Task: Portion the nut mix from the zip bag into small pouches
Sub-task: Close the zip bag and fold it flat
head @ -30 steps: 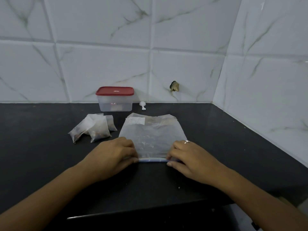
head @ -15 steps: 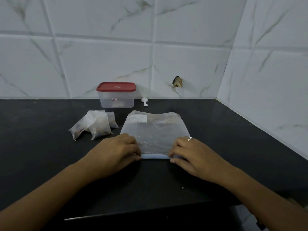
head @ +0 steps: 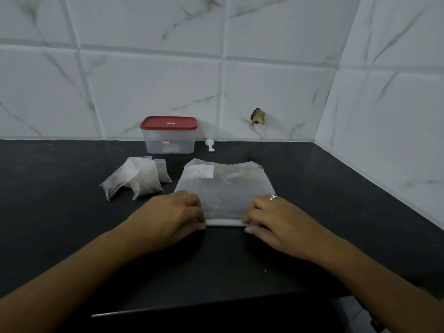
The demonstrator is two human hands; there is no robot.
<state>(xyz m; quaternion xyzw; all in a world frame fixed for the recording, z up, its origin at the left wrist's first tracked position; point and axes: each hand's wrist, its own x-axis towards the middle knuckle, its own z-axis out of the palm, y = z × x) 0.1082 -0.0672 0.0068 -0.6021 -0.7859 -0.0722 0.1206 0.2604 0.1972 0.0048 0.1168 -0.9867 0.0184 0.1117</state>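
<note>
While my left hand (head: 173, 217) and right hand (head: 276, 222) pinch the near edge of the zip bag (head: 223, 188),
I cannot resolve its contents.

We see black counter (head: 336, 212) running into tiled corner. Zip bag (head: 223, 188) lies flat at centre. Small pouches (head: 139, 181), filled and overlapping, lie just left of it. Red-lidded clear container (head: 168, 138) stands far, against wall; small white scoop (head: 209, 145) lies just right of it.

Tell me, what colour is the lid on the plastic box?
Red. The lid sits on the clear box by the wall; the head view shows it.
</note>
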